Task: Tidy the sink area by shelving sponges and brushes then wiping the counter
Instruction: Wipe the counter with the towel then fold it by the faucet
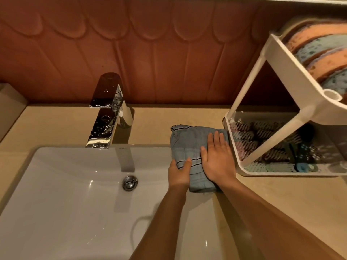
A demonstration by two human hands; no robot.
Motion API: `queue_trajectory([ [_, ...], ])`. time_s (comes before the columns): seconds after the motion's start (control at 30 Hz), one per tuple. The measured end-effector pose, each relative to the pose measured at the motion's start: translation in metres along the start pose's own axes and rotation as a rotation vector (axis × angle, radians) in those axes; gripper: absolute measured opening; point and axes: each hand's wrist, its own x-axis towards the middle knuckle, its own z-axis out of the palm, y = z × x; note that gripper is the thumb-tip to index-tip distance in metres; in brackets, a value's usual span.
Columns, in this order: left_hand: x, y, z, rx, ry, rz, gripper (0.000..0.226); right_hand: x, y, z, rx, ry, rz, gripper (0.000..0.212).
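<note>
— Cloth (189, 145), blue-grey with dark stripes: folded, flat on the beige counter (65, 124), just right of the white sink (78, 184), just left of the rack.

— Further left?

— Chrome faucet (109, 113), wet, over the basin; drain plug (130, 182) below.

— Hands?

— Left hand (179, 173) on the cloth's near left edge, fingers curled lightly over it. Right hand (217, 158) flat on top, fingers spread and straight, palm down.

— And right?

— White two-tier rack (293, 79): orange and blue sponges (319, 51) upright on the upper shelf, brushes (270, 145) lying in the lower tray.
</note>
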Motion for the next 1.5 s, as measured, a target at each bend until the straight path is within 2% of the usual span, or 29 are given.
queue_trajectory([
  [0.2, -0.015, -0.017, -0.014, -0.046, -0.061, 0.012, 0.021, -0.026, 0.005, 0.001, 0.04, -0.009, -0.019, 0.074],
  [0.37, -0.024, -0.02, -0.027, -0.228, -0.141, -0.26, 0.031, -0.057, 0.004, 0.003, 0.042, -0.001, -0.046, 0.085],
  [0.47, -0.029, -0.022, -0.033, -0.178, -0.227, -0.321, 0.04, -0.078, 0.007, 0.005, 0.068, -0.004, -0.068, 0.082],
  [0.63, -0.056, -0.028, -0.036, 0.005, -0.229, -0.066, 0.035, -0.101, 0.017, 0.007, 0.09, -0.003, -0.094, 0.08],
  [0.77, -0.083, -0.032, -0.037, 0.079, -0.272, 0.142, 0.044, -0.118, 0.031, 0.008, 0.089, -0.003, -0.122, 0.077],
  [0.97, -0.117, -0.049, -0.028, 0.199, -0.313, 0.276, 0.047, -0.149, 0.065, 0.003, 0.091, -0.006, -0.127, 0.076],
  [1.1, -0.132, -0.062, -0.02, 0.469, -0.294, 0.271, 0.054, -0.168, 0.09, -0.001, 0.066, -0.012, -0.09, 0.077],
  [1.17, -0.14, -0.067, -0.016, 0.673, -0.306, 0.336, 0.058, -0.176, 0.104, -0.004, 0.053, -0.013, -0.072, 0.077],
  [1.3, -0.148, -0.076, -0.009, 1.109, -0.287, 0.488, 0.092, -0.196, 0.133, -0.009, 0.076, -0.021, -0.034, 0.078],
  [1.33, -0.15, -0.08, -0.008, 1.206, -0.29, 0.586, 0.092, -0.2, 0.139, -0.01, 0.082, -0.03, -0.029, 0.077],
  [1.37, -0.152, -0.086, -0.007, 1.277, -0.286, 0.723, 0.085, -0.204, 0.144, -0.01, 0.085, -0.034, -0.029, 0.077],
  [1.43, -0.154, -0.101, -0.002, 1.408, -0.346, 0.869, 0.067, -0.212, 0.15, -0.012, 0.092, -0.041, -0.031, 0.076],
  [1.5, -0.154, -0.113, -0.003, 1.478, -0.431, 0.883, 0.054, -0.215, 0.152, -0.01, 0.093, -0.046, -0.032, 0.075],
])
